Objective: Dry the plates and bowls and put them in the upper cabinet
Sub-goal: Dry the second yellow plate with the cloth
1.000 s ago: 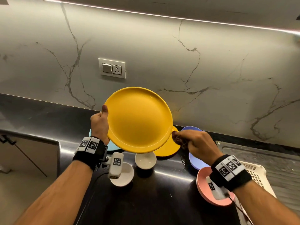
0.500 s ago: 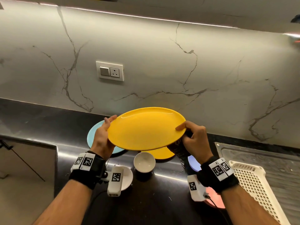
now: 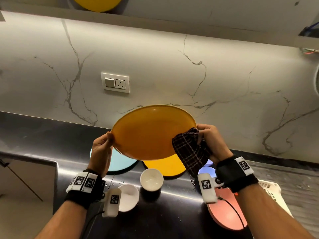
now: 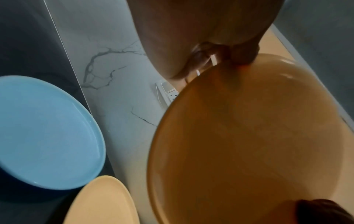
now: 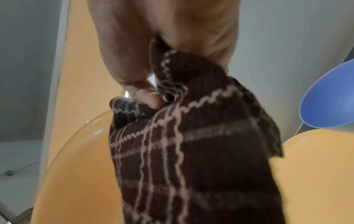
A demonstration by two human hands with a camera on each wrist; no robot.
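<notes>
I hold a yellow plate (image 3: 148, 133) in the air above the counter, tilted so its underside faces me. My left hand (image 3: 101, 147) grips its left rim, also seen from the left wrist (image 4: 239, 60) over the plate (image 4: 249, 144). My right hand (image 3: 208, 140) grips a dark brown checked cloth (image 3: 189, 150) against the plate's right rim; the cloth (image 5: 191, 151) hangs down over the plate (image 5: 76, 174). On the counter below lie a light blue plate (image 3: 120, 161), a second yellow plate (image 3: 165, 166), two white bowls (image 3: 151, 179) (image 3: 128, 197), a purple-blue bowl (image 3: 206, 170) and a pink plate (image 3: 226, 214).
The black counter (image 3: 164, 221) runs under a marble backsplash with a switch and socket plate (image 3: 115, 82). A white slotted basket (image 3: 272, 190) stands at the right by the steel drainboard (image 3: 284, 173). Another yellow plate (image 3: 97, 3) shows on the cabinet shelf overhead.
The yellow plate has been tipped from face-up to underside toward me. My right hand has brought the cloth onto its right rim. The view has tilted upward.
</notes>
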